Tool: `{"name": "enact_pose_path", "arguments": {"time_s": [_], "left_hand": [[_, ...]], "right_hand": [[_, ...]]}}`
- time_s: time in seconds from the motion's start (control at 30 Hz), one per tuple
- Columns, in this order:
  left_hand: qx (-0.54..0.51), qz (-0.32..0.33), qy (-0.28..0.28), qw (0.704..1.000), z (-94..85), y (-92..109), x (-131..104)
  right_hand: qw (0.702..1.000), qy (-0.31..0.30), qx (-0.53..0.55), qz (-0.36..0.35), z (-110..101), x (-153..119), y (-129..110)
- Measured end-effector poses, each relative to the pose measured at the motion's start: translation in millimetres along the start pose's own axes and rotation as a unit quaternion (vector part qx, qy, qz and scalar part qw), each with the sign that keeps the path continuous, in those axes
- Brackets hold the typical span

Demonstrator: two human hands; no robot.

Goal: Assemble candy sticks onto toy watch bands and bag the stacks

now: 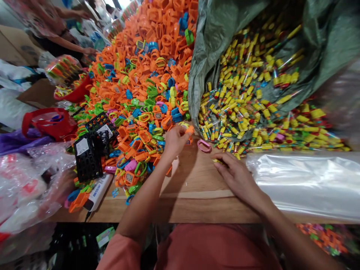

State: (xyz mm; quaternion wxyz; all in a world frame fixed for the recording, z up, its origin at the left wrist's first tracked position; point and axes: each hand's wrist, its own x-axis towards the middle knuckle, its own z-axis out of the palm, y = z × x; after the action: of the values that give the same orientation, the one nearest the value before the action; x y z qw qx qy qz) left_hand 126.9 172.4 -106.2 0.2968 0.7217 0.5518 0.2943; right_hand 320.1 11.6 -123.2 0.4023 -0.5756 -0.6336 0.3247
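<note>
My left hand (173, 143) is closed at the near edge of the pile of toy watches, its fingers pinching an orange plastic toy watch (190, 130). A pink watch-shaped band (204, 146) lies on the bare wood between my hands. To its right, my right hand (235, 175) hovers low over or rests on the table, fingers curled round a small yellow piece (218, 161) that shows only in part. Just beyond that hand lie many small yellow tube-like pieces (233, 112) with clear and red ends, spilling from a green sack (206, 48).
The heap of toy watches (146, 63) is mostly orange. Black trays (87, 157), a white box-like device (99, 191) and a red basket (50, 122) stand left. Clear plastic bags (303, 183) lie right along the wooden table's edge (202, 210). Another person (47, 26) works far left.
</note>
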Motion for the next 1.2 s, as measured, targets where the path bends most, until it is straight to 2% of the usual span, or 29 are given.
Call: {"name": "enact_pose_path", "arguments": {"time_s": [0.07, 0.13, 0.2, 0.3, 0.4, 0.6, 0.8, 0.9, 1.0, 1.1, 1.2], "left_hand": [[-0.158, -0.057, 0.001, 0.986, -1.1, 1.4, -14.5], [-0.335, -0.122, -0.012, 0.934, -0.9, 5.9, -29.6], [-0.453, -0.177, -0.036, 0.873, 0.7, 11.8, -43.3], [-0.535, -0.238, -0.068, 0.807, 5.1, 19.2, -60.1], [-0.557, -0.254, -0.081, 0.787, 10.0, 21.9, -72.6], [-0.56, -0.207, -0.064, 0.8, 16.1, 24.0, -86.9], [-0.56, -0.151, -0.039, 0.814, 16.3, 33.2, -92.9], [-0.543, -0.124, -0.024, 0.83, 17.0, 35.1, -95.5], [-0.51, -0.082, -0.003, 0.856, 17.5, 33.8, -99.4], [-0.473, -0.039, 0.006, 0.88, 18.2, 32.8, -105.0], [-0.434, -0.022, 0.004, 0.901, 19.1, 34.5, -111.5]], "right_hand": [[0.999, 0.0, 0.044, 0.018, 6.2, 6.5, -1.8], [0.993, 0.002, 0.106, 0.049, 15.0, 13.8, -2.8], [0.978, -0.005, 0.186, 0.09, 24.2, 20.9, -3.9], [0.943, -0.039, 0.299, 0.144, 33.0, 27.6, -8.1], [0.91, -0.044, 0.377, 0.166, 33.6, 27.6, -14.1], [0.86, -0.012, 0.478, 0.178, 30.1, 19.6, -19.0], [0.85, 0.014, 0.496, 0.178, 32.5, 16.5, -24.8], [0.848, 0.024, 0.503, 0.167, 33.0, 16.9, -29.2], [0.855, 0.022, 0.496, 0.148, 31.1, 18.0, -29.3], [0.883, 0.007, 0.449, 0.135, 29.5, 18.6, -24.5], [0.905, -0.002, 0.408, 0.123, 32.8, 17.0, -19.5]]}}
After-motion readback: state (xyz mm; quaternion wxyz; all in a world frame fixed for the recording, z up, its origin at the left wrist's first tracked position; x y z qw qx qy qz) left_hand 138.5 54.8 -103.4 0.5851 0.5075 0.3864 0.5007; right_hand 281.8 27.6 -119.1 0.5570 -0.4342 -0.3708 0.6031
